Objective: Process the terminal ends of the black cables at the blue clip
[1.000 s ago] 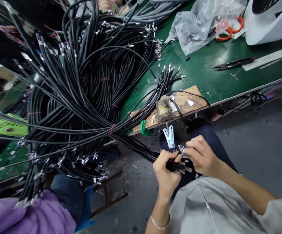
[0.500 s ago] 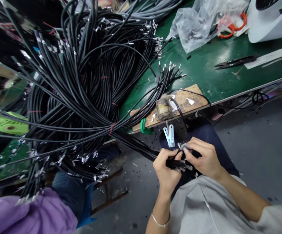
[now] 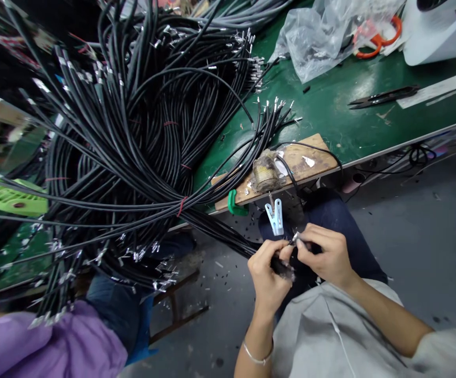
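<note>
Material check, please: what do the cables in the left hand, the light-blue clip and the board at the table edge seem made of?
Cables: probably rubber or soft plastic jackets, satin black, with soft highlights and smooth bends.
Light-blue clip: likely moulded plastic, smooth and evenly coloured.
Board: apparently wood, tan and worn, with dark stains.

The long, thin black cables (image 3: 222, 231) look smooth and rubbery, with a soft sheen and bright, silvery tips (image 3: 257, 73). The flat green tabletop (image 3: 330, 115) is smooth and glossy; the tapered tan wooden board (image 3: 319, 153) looks matt and worn. The pale-blue forked peg (image 3: 278, 226) is smooth plastic, the crumpled clear bag (image 3: 310, 42) shiny plastic film, the loose grey shirt (image 3: 330, 336) matt cloth.
</note>
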Action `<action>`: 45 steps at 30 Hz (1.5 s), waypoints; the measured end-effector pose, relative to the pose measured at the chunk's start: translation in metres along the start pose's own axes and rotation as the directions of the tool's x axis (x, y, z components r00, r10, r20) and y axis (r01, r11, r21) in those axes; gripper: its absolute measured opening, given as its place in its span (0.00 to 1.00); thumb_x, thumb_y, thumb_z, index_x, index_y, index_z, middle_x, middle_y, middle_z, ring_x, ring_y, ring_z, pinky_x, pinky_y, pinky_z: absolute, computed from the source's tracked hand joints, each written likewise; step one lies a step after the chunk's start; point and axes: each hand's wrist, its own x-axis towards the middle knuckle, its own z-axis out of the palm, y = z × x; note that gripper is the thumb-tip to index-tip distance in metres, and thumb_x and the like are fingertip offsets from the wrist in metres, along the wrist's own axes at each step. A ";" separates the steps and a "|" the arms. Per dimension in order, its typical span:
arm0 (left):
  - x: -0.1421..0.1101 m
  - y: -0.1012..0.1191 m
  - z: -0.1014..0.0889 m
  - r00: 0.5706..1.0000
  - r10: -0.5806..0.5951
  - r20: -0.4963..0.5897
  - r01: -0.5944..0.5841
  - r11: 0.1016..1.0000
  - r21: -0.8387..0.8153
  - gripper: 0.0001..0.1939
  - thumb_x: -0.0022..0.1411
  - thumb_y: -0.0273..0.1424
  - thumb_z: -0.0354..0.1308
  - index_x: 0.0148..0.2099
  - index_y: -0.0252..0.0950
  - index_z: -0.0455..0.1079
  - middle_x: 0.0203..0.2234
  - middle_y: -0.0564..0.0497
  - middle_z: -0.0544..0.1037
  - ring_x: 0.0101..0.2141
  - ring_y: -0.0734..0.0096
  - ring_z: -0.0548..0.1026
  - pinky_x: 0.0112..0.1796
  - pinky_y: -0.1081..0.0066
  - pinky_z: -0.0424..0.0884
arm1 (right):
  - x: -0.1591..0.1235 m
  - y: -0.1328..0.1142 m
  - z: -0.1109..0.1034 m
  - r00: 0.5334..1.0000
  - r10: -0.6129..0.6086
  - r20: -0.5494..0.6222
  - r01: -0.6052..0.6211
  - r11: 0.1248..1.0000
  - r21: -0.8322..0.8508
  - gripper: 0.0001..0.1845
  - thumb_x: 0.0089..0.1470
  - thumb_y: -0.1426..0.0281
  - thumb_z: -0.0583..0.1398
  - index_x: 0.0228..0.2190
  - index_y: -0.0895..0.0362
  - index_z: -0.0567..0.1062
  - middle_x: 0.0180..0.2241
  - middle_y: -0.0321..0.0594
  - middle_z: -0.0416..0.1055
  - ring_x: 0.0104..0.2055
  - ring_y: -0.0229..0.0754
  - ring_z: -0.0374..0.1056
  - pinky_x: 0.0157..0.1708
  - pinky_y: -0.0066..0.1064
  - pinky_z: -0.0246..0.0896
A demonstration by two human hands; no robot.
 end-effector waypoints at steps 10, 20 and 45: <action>0.003 0.002 -0.009 0.997 -0.034 0.075 0.034 0.999 -0.002 0.10 0.63 0.27 0.53 0.29 0.34 0.71 0.20 0.54 0.71 0.21 0.76 0.68 0.25 0.76 0.60 | 0.011 0.005 -0.003 0.957 0.203 0.208 -0.285 0.797 0.533 0.20 0.49 0.69 0.64 0.46 0.56 0.73 0.38 0.43 0.77 0.39 0.44 0.75 0.38 0.32 0.69; 0.000 -0.008 -0.004 0.987 0.030 0.157 -0.028 0.999 -0.017 0.05 0.59 0.26 0.59 0.31 0.34 0.73 0.21 0.53 0.72 0.23 0.76 0.68 0.27 0.76 0.61 | 0.031 -0.006 -0.016 0.934 0.241 0.263 -0.238 0.970 -0.045 0.05 0.47 0.77 0.60 0.29 0.59 0.75 0.17 0.28 0.61 0.20 0.32 0.59 0.23 0.25 0.54; -0.006 -0.013 -0.009 0.977 0.157 0.146 -0.136 0.980 -0.142 0.05 0.59 0.22 0.58 0.35 0.34 0.74 0.27 0.49 0.77 0.27 0.73 0.74 0.30 0.75 0.67 | 0.030 0.019 -0.020 0.889 0.133 0.439 -0.341 0.831 0.439 0.10 0.54 0.65 0.61 0.36 0.60 0.76 0.35 0.43 0.72 0.38 0.41 0.68 0.40 0.33 0.63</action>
